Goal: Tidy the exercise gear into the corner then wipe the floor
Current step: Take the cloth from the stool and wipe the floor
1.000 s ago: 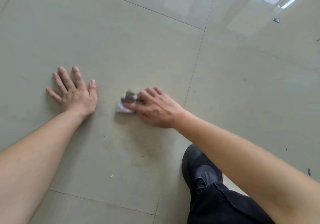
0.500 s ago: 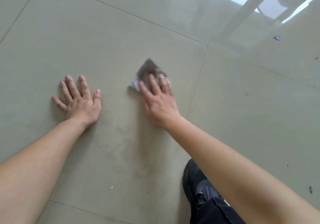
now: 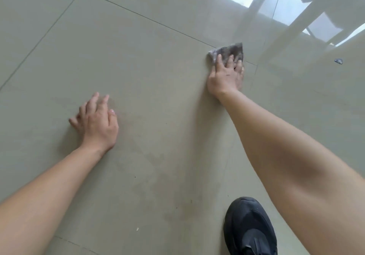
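Head view looks down on my 2 hands and the floor (image 3: 150, 61) of large pale greenish tiles. My right hand (image 3: 225, 76) reaches out ahead, palm down and fingers (image 3: 218, 61) spread flat, pressing a rag (image 3: 230, 50) against the tile. The hand is not closed around it; the open palm and fingers lie on top, pinning it to the floor. The rag is grey and mottled, with a paler edge showing on the side toward my left hand, and its far end sticks out beyond my fingertips. It sits just beside the spot where 2 grout lines (image 3: 138, 16) cross, close to the little-finger side of my right hand.

My left hand (image 3: 96, 123) is well apart from the right, nearer to me, empty, and set on the tile with the fingers loosely spread and slightly curled, thumb pointing toward the right hand. Whether the palm itself touches the floor I cannot tell.

Between and below both forearms the tile carries faint dull smears and a few dark specks, plus 1 small white crumb (image 3: 137, 229) near my left forearm. Under my right forearm a black shoe (image 3: 249, 228) stands on the floor. Beyond my right hand the tiles are glossy and mirror a bright window. A small dark scrap (image 3: 338, 61) lies out past that hand on its outer side.
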